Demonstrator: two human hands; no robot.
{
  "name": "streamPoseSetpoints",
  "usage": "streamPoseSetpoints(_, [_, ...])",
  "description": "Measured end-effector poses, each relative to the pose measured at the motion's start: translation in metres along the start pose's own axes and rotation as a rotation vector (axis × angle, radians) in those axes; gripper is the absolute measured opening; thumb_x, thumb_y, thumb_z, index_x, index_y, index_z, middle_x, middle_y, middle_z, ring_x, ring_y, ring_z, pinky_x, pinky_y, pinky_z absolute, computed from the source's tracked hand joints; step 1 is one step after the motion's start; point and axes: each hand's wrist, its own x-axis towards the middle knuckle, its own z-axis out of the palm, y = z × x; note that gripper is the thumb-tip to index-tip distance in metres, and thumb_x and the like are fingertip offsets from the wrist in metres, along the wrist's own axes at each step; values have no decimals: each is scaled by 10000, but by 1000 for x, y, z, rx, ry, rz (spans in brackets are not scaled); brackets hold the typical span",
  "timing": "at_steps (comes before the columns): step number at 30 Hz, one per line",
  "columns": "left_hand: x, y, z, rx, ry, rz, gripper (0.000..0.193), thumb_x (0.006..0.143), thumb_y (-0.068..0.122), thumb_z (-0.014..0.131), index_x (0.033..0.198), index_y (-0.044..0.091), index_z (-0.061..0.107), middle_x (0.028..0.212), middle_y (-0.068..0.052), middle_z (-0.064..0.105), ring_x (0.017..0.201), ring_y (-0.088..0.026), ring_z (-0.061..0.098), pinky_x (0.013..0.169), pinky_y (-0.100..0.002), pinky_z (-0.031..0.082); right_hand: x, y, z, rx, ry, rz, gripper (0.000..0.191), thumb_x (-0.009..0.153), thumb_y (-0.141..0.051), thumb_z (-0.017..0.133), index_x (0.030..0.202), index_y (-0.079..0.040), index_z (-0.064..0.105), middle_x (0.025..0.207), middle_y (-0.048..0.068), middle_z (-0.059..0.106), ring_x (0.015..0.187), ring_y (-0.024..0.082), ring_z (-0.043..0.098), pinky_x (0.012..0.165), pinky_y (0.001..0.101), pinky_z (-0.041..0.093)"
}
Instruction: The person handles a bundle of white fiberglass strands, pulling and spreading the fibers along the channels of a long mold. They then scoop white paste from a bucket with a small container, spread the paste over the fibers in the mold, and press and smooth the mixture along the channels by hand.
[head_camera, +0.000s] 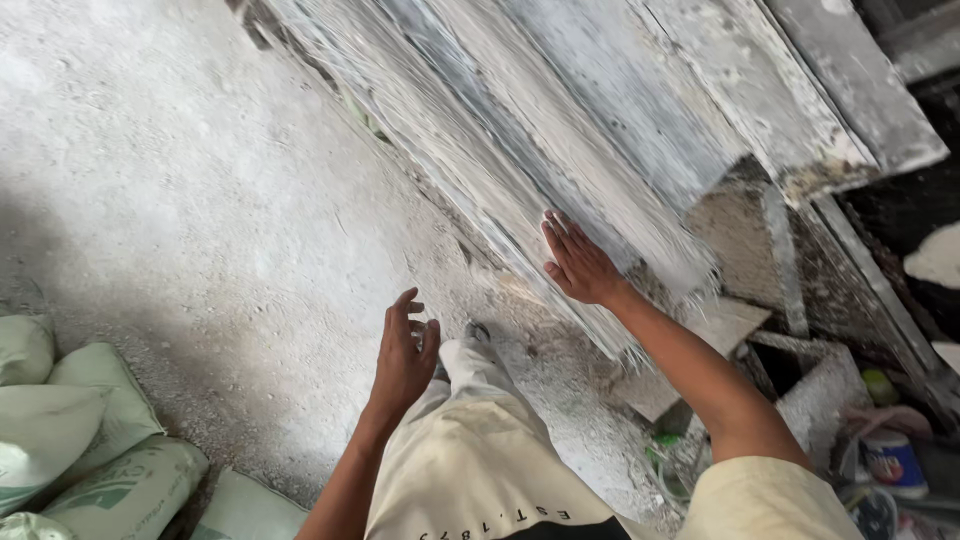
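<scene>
The right hand (578, 262) lies flat, fingers together and straight, palm pressed against a stack of grey, plaster-crusted flat boards (560, 150) that leans across the upper frame. It clamps on nothing; it only rests on the boards' near edge. The stack's long axis runs diagonally from upper left down to lower right, and the hand touches it near its lower end, fingertips pointing up the slope. The right arm reaches forward, nearly straight. The left hand (405, 350) hangs lower and to the left, apart from the boards, fingers loosely curled and empty, above a cream trouser leg (480, 440). Beneath is a dusty grey concrete floor (180, 180). Pale green woven sacks (70, 420) lie at lower left; rubble and a small tub (890, 462) sit at lower right.
</scene>
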Motion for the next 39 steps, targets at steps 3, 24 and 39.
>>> streamPoseSetpoints(3, [-21,3,17,3,-39,-8,539,982,125,640,1468,43,422,1256,-179,579,910,-222,671,738,-352,587,-41,0,4,-1,27,-17,695,1103,-435,271,1604,40,193,1686,233,205,1570,387,187,1288,480,151])
streamPoseSetpoints(24, [-108,20,115,6,6,68,566,961,138,649,1471,37,424,1241,-200,599,922,-254,669,787,-387,569,-81,-9,41,-78,248,70,682,1093,-385,410,1608,17,215,1664,300,241,1537,451,256,1259,541,205])
streamPoseSetpoints(39, [-121,2,143,-94,137,-11,533,968,157,629,1446,40,424,1223,-194,611,914,-258,687,781,-379,581,-92,16,49,-157,287,-17,713,1072,-420,338,1617,-4,144,1657,309,175,1542,464,181,1248,589,129])
